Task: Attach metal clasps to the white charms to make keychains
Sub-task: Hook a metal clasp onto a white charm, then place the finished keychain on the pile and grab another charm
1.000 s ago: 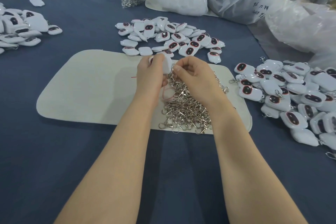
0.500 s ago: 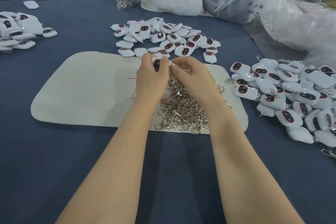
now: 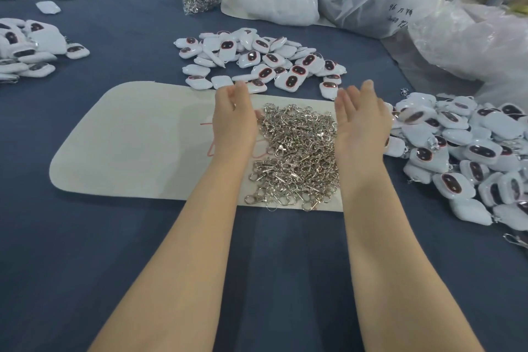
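Mat (image 3: 137, 137): pale, under the clasp pile.
Charms (image 3: 257, 60): white heap, just beyond the clasp pile.
Clasp pile (image 3: 297, 151): loose metal clasps, between both hands.
Left hand (image 3: 234, 120): open, empty, left of the clasp pile; fingertips nearest the charms.
Right hand (image 3: 360, 123): open, empty, right of the clasp pile.
Next reach: probably forward, left hand first.

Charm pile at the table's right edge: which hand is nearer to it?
Right. The right hand hovers open at the left edge of the charm pile; the left hand is across the clasp heap.
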A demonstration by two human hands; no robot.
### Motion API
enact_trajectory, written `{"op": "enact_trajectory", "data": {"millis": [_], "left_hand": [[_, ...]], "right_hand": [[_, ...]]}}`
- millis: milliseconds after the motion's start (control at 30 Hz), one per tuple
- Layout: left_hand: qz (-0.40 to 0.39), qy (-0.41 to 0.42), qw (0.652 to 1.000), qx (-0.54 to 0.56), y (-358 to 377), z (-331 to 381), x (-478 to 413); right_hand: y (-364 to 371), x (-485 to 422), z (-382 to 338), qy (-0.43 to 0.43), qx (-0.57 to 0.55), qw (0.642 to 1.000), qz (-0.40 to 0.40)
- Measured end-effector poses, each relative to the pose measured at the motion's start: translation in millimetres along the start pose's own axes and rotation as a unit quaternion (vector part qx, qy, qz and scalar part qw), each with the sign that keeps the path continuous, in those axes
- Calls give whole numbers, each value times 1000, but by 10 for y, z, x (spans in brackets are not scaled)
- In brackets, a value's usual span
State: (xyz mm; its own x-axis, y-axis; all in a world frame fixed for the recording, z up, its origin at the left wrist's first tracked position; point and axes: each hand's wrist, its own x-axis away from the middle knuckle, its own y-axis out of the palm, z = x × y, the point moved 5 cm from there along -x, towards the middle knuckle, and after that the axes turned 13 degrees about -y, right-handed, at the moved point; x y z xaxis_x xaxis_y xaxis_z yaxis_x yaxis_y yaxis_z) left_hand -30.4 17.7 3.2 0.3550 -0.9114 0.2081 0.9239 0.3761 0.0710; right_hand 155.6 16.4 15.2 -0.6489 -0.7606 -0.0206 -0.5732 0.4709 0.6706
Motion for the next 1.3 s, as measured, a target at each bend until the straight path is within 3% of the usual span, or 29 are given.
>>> {"op": "enact_trajectory", "data": {"millis": [100, 200, 333, 433, 600, 667, 833, 1033, 1167, 1233, 1300], "left_hand": [[19, -27, 999, 31, -41, -25, -41], [24, -72, 992, 100, -77, -62, -78], [38, -117, 978, 170, -109, -98, -101], [50, -124, 974, 183, -142, -114, -105], [77, -128, 972, 182, -200, -132, -129], [77, -139, 969, 189, -202, -140, -124], [69, -146, 967, 196, -176, -143, -95], [66, -137, 969, 192, -174, -125, -73], [67, -131, 973, 179, -161, -126, -63], [65, -132, 973, 178, -164, -130, -72], [61, -138, 973, 174, -165, -135, -91]], "right_hand": [[67, 81, 43, -47, 201, 977, -56], [252, 187, 92, -158, 415, 877, -183], [630, 296, 429, -201, 556, 722, -359], [881, 313, 753, -192, 618, 635, -422], [996, 246, 1124, -83, 721, 540, -426], [979, 239, 1180, -67, 735, 530, -419], [948, 226, 1103, -143, 731, 571, -345], [936, 232, 1108, -158, 728, 561, -360], [938, 183, 1031, -188, 720, 580, -333], [987, 206, 1057, -179, 698, 592, -360], [1032, 254, 1136, -148, 689, 570, -422]]}}
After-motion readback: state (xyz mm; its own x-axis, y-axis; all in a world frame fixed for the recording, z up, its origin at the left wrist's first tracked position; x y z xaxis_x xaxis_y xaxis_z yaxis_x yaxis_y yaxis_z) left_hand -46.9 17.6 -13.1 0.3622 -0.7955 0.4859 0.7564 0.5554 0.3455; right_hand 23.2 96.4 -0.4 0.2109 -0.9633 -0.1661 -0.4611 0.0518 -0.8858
